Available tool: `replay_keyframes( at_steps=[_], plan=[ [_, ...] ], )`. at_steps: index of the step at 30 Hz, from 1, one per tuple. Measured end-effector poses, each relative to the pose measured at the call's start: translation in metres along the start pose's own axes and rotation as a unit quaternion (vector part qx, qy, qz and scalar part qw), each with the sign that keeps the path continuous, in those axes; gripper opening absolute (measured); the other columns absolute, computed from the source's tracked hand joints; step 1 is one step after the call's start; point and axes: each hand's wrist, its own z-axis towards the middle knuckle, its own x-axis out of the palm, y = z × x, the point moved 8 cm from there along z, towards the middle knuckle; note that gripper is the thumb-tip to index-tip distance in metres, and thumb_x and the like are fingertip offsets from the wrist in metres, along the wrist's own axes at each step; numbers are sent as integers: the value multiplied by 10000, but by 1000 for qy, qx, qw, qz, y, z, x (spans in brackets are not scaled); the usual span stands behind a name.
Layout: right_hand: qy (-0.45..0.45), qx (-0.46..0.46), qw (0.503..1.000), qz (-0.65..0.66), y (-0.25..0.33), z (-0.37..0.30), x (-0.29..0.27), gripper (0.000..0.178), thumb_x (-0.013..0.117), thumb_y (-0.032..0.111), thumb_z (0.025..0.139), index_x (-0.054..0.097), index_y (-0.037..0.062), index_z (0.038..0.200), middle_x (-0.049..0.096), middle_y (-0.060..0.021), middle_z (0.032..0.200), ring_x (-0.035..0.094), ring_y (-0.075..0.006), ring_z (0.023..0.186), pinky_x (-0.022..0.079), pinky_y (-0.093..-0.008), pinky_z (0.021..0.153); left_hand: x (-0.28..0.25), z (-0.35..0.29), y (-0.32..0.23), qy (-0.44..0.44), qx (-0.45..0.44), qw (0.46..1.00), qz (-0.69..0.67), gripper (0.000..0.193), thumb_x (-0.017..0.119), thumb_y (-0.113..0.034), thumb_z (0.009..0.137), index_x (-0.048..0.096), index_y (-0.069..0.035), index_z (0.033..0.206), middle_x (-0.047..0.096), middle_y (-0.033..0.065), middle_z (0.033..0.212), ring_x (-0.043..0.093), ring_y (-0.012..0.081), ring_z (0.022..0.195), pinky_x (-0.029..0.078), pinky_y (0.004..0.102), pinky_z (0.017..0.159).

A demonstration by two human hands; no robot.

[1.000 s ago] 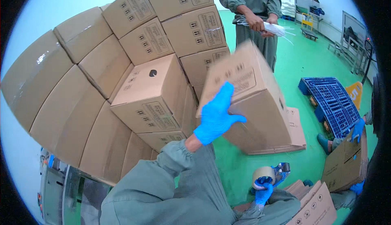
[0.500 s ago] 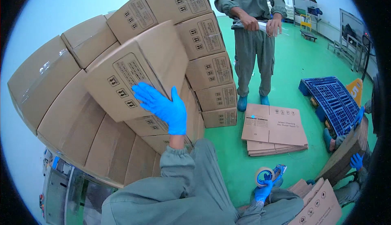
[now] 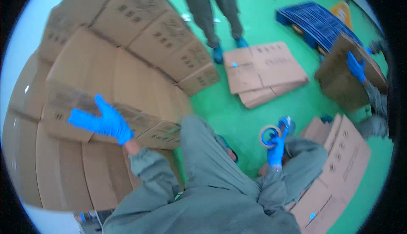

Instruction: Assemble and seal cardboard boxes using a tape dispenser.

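Note:
My left hand (image 3: pixel 104 121), in a blue glove, is open with thumb and fingers apart. It is in front of a brown cardboard carton (image 3: pixel 82 66) in the stack on my left; whether it touches the carton I cannot tell. My right hand (image 3: pixel 276 152), also gloved in blue, is closed around a tape dispenser (image 3: pixel 286 126) with a wide roll of tape on it. The dispenser is above my bent right leg, apart from the cartons.
More cartons (image 3: pixel 159 35) are stacked at the far left. Flattened cartons (image 3: pixel 263 69) lie on the green floor ahead, before a standing person (image 3: pixel 207 9). Other flat cartons (image 3: pixel 335 170) lean at my right. A co-worker's gloved hand (image 3: pixel 357 66) holds cardboard near a blue pallet (image 3: pixel 322 22).
The tilted carton by my left hand now sits level in the stack. My left hand has moved left and down. The view has tipped downward; my right hand still holds the tape dispenser.

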Motion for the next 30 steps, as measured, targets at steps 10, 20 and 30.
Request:
replay_keyframes(
  at_steps=[10,20,30],
  plan=[
    [-164,178,970,-20,-55,0,-39,845,429,-40,635,266,63,1457,370,-75,1417,500,-181,1095,454,-238,815,216,-339,-122,546,-338,684,-346,229,628,-230,863,580,-23,949,623,135,961,530,156,607,464,331,643],
    [-301,294,896,-137,-88,0,-85,551,495,-36,658,476,8,1207,535,-86,1158,542,-214,1036,457,-309,842,326,-669,-194,646,458,595,-138,759,645,-117,795,238,1,1425,290,222,1457,345,352,1325,340,439,1057],
    [-312,299,887,-162,-87,1,-83,754,487,-36,656,347,15,1395,527,-95,1189,549,-168,931,487,-276,772,344,-704,-186,706,391,566,-169,663,455,24,819,192,43,1427,203,300,1458,265,414,1349,309,468,1078]
  ],
)
